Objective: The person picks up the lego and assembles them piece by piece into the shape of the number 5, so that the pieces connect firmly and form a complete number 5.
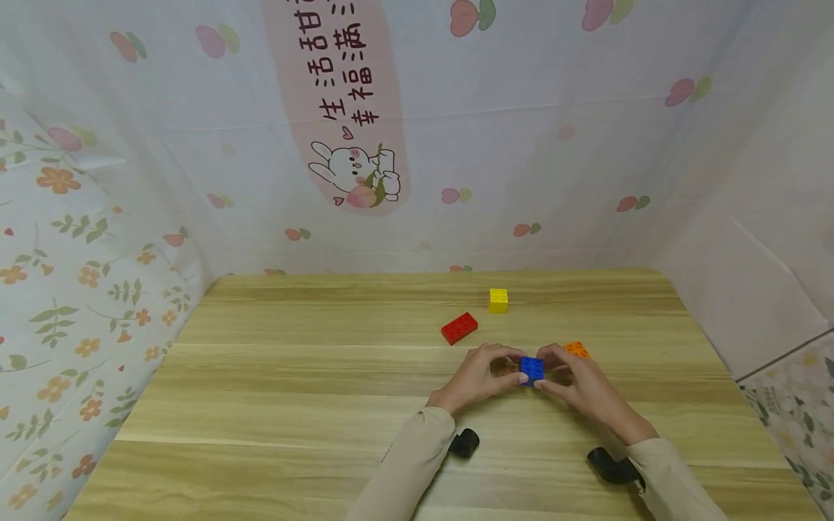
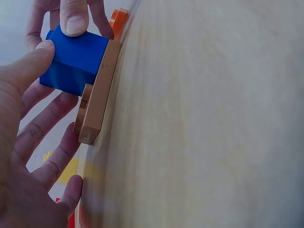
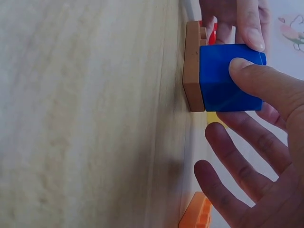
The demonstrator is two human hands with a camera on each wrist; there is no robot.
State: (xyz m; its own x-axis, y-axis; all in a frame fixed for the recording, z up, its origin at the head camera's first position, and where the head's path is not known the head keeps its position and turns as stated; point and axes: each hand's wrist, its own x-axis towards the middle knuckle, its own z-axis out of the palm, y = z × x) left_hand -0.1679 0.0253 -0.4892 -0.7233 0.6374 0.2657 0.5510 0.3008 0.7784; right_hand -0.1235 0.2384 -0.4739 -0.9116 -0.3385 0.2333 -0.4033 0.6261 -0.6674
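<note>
Blue brick (image 1: 532, 370) between 2 hands

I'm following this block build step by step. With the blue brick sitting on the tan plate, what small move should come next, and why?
Probably press the blue brick straight down onto the tan plate. Both hands, left hand and right hand, pinch it, and it sits at one end of the plate, which lies flat on the table; whether it is fully seated cannot be told.
</note>
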